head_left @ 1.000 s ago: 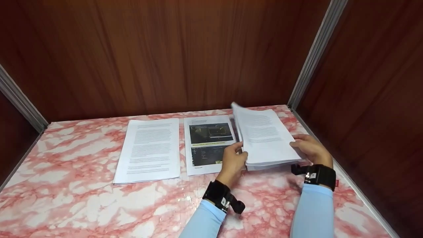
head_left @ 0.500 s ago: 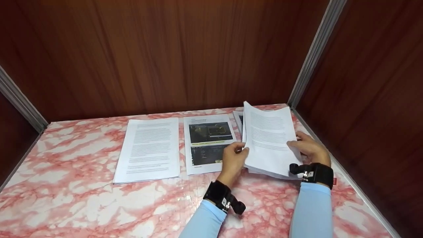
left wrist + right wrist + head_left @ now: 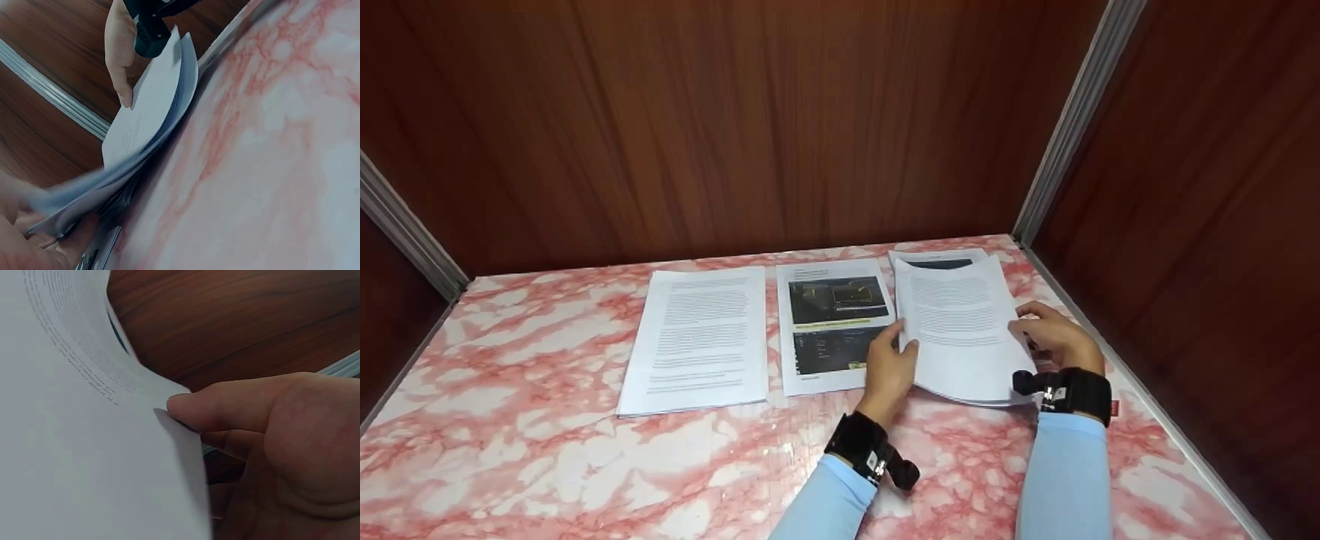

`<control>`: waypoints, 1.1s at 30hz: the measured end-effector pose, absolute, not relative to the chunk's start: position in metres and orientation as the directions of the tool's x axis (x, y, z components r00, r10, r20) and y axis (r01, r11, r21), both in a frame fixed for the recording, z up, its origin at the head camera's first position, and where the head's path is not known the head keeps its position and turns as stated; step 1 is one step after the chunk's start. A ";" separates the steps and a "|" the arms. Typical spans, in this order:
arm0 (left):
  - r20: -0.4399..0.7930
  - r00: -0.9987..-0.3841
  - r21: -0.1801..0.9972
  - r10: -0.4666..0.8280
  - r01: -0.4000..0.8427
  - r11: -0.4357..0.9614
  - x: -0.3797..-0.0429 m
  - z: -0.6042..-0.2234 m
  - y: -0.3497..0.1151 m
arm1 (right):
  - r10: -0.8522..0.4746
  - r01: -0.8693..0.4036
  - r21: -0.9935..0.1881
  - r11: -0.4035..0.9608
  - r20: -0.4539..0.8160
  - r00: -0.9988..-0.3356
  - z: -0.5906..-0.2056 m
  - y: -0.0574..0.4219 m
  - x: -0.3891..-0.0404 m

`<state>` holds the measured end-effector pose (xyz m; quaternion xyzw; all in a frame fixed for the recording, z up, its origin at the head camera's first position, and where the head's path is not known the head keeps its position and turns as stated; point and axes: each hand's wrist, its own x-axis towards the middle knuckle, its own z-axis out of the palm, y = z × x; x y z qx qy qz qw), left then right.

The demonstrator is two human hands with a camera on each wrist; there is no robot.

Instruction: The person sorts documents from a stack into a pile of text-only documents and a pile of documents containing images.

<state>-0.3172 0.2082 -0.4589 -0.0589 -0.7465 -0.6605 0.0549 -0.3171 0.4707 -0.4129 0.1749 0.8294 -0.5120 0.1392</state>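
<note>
A stack of printed paper [image 3: 960,322] bows downward between my two hands at the right of the table. My left hand [image 3: 889,371] holds its left edge, thumb by the top sheet. In the left wrist view the sheets [image 3: 140,112] fan apart and blur near that hand [image 3: 28,236]. My right hand [image 3: 1061,337] pinches the right edge; the right wrist view has the thumb [image 3: 202,410] on top of the page, with the other fingers partly hidden behind it. Behind and under the stack shows a page with a dark picture [image 3: 941,262].
A page with two dark screenshots [image 3: 836,300] lies just left of the held stack. Further left is another pile of text pages [image 3: 701,345]. Wood-grain panels [image 3: 810,135] rise behind and at the right of the red-and-white marbled table [image 3: 585,465].
The stack first shifted right with its top raised, then dropped lower and back left, uncovering the dark-pictured page behind it. Both hands stay at its sides; the right hand moved slightly left.
</note>
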 end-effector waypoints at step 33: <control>0.015 -1.000 0.993 0.006 0.015 0.113 -0.319 -0.461 0.204 | 0.097 0.412 -0.826 0.386 -0.408 -0.908 -0.417 0.469 -0.321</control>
